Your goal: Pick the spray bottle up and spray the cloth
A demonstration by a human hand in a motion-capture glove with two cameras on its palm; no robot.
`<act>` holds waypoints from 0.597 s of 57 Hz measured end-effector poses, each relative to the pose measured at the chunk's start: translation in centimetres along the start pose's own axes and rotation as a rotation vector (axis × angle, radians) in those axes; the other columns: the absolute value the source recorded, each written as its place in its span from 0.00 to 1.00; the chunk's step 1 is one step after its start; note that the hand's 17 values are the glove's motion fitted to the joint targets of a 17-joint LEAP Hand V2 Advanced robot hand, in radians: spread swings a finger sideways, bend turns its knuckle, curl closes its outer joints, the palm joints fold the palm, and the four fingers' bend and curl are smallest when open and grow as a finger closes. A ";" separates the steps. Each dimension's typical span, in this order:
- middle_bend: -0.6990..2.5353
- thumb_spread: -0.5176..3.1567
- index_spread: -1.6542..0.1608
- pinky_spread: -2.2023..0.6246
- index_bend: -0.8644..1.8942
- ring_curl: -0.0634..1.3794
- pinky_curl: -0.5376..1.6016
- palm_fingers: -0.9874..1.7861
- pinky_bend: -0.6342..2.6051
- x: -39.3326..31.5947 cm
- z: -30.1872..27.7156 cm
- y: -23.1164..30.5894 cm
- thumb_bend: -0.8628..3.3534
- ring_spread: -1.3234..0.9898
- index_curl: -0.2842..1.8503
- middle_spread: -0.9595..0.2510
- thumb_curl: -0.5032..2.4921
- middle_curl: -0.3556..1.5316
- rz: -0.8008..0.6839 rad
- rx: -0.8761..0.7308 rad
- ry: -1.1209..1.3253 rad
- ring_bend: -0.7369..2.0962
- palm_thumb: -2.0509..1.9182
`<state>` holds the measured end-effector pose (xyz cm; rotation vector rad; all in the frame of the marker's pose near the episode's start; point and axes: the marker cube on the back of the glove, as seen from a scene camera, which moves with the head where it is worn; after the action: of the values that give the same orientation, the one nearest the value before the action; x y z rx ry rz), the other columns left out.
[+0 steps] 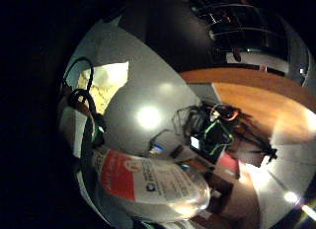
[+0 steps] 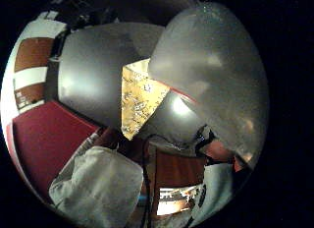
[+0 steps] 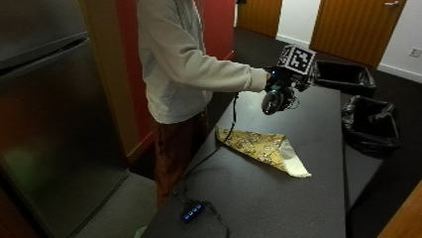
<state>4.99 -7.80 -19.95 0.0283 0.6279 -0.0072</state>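
My gloved right hand (image 3: pixel 282 82) grips the spray bottle (image 3: pixel 273 101) and holds it in the air above the far part of the dark table (image 3: pixel 296 198). The bottle's red and white label (image 1: pixel 148 182) fills much of the little finger side view, and its translucent body (image 2: pixel 216 75) looms in the thumb side view. A yellow patterned cloth (image 3: pixel 264 148), folded into a triangle, lies flat on the table below and nearer than the hand. The cloth (image 2: pixel 140 100) shows beside the bottle, and the same cloth (image 1: pixel 106 83) lies farther off on the table. The nozzle is hidden.
Two black bins (image 3: pixel 369 124) stand beyond the table's right edge. A steel fridge (image 3: pixel 39 99) fills the left. A power strip with blue lights (image 3: pixel 192 211) lies on the table's near corner, its cable (image 3: pixel 217 148) running up to the hand.
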 end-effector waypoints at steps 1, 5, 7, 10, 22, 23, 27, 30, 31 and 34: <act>0.36 0.20 0.78 0.68 0.37 0.35 0.43 0.82 0.34 -0.3 0.0 -0.1 0.20 0.48 0.35 0.62 0.42 0.46 -0.002 -0.009 0.012 0.49 0.77; 0.36 0.20 0.78 0.68 0.37 0.35 0.43 0.82 0.34 -0.9 0.2 -0.2 0.20 0.48 0.35 0.62 0.42 0.46 -0.020 -0.031 0.061 0.49 0.77; 0.36 0.20 0.78 0.68 0.37 0.35 0.43 0.82 0.34 -1.2 0.4 -0.2 0.20 0.48 0.35 0.62 0.42 0.46 -0.034 -0.042 0.080 0.49 0.77; 0.36 0.20 0.78 0.68 0.37 0.35 0.43 0.82 0.34 -2.2 0.9 -0.4 0.20 0.48 0.35 0.62 0.42 0.46 -0.059 -0.053 0.080 0.49 0.77; 0.36 0.20 0.78 0.68 0.37 0.35 0.43 0.82 0.34 -5.7 4.2 -1.3 0.20 0.48 0.35 0.62 0.42 0.46 -0.083 -0.124 0.092 0.49 0.77; 0.36 0.20 0.78 0.68 0.37 0.35 0.43 0.82 0.34 -5.9 4.4 -1.3 0.20 0.48 0.35 0.62 0.42 0.46 -0.079 -0.127 0.089 0.49 0.77; 0.36 0.20 0.78 0.68 0.37 0.35 0.43 0.82 0.34 -6.1 5.2 -1.3 0.20 0.48 0.35 0.62 0.42 0.46 -0.076 -0.137 0.075 0.49 0.77; 0.36 0.20 0.78 0.68 0.37 0.35 0.43 0.82 0.34 -6.0 5.4 -1.2 0.20 0.48 0.35 0.62 0.42 0.46 -0.077 -0.142 0.072 0.49 0.77; 0.36 0.20 0.78 0.68 0.37 0.35 0.43 0.82 0.34 -6.0 5.4 -1.2 0.20 0.48 0.35 0.62 0.42 0.46 -0.075 -0.142 0.071 0.49 0.77; 0.36 0.20 0.78 0.68 0.37 0.35 0.43 0.82 0.34 -6.0 5.3 -1.2 0.20 0.48 0.35 0.62 0.42 0.46 -0.067 -0.136 0.062 0.49 0.77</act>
<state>3.27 -9.20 -12.19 -0.1250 0.6899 -0.0287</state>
